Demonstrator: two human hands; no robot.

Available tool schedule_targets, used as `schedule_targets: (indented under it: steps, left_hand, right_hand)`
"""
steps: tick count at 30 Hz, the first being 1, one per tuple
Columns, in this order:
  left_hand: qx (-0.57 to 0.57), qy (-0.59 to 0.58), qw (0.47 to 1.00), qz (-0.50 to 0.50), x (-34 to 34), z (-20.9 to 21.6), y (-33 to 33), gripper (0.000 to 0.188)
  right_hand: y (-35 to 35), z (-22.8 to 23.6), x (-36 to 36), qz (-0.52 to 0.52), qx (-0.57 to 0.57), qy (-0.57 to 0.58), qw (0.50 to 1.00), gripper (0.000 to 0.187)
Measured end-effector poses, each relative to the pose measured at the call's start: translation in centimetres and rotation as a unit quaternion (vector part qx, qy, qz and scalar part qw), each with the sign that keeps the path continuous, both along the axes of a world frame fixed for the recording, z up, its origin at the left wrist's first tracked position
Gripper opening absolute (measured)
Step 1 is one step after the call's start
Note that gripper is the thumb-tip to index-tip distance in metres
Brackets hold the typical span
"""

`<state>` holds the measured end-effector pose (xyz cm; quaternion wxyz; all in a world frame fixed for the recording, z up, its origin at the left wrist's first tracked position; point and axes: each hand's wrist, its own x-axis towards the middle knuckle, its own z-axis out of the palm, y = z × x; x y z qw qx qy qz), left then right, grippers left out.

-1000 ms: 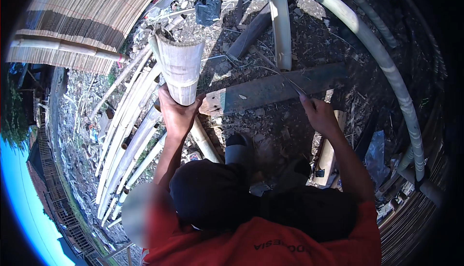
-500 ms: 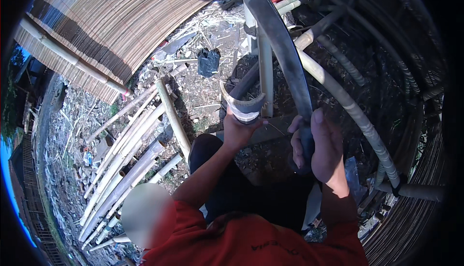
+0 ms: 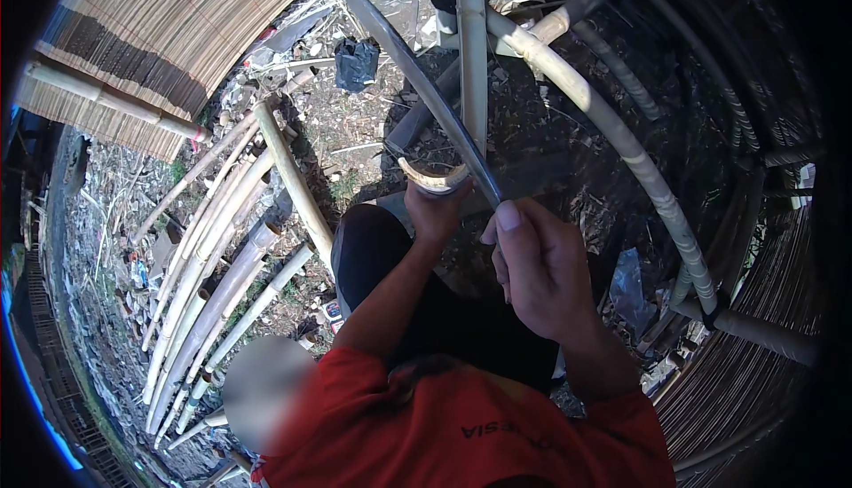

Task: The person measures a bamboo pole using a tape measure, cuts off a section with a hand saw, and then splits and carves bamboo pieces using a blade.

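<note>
My left hand [image 3: 435, 215] is closed around a curved piece of split bamboo [image 3: 433, 179], whose pale cut end faces up. Its lower part is hidden by the hand and in shadow. Wrapped round the handle of a machete [image 3: 432, 102], my right hand [image 3: 543, 268] has its thumb laid along the top. The long dark blade slants up and to the left, crossing above the bamboo piece in the picture; I cannot tell whether they touch.
Several bamboo poles [image 3: 211, 339] lie at the left, by a crosswise pole [image 3: 295, 184]. Ahead stands an upright split bamboo length [image 3: 473, 62]. A long bamboo pole [image 3: 612, 137] runs along the right. A black plastic bag [image 3: 356, 64] lies on the littered ground near a slatted screen [image 3: 222, 9].
The machete has swung down and leftward, its blade now turned more edge-on. My right hand has moved left, and the bamboo piece in my left hand has tipped so less of its inside shows.
</note>
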<state>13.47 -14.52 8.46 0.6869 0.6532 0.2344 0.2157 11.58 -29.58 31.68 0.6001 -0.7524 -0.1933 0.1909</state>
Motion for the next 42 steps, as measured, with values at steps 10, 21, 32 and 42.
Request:
schedule_targets:
  steps: [10,21,32,42]
  left_hand:
    - [-0.040,-0.063,0.997,-0.002,0.2,0.6,-0.1,0.024]
    - [0.160,-0.017,0.986,0.031,-2.9,0.8,-0.7,0.039]
    - [0.354,-0.073,0.932,0.003,-6.0,9.0,6.8,0.129]
    - [0.711,-0.371,0.595,-0.052,5.5,24.8,17.6,0.036]
  right_hand:
    - [0.9,-0.1,-0.7,0.010,-0.029,-0.051,0.998,0.035]
    - [0.4,3.7,-1.8,0.016,-0.079,-0.073,0.994,0.035]
    - [0.4,4.1,1.2,-0.015,-0.170,-0.030,0.985,0.035]
    - [1.4,4.7,1.8,0.016,-0.161,-0.032,0.986,0.040]
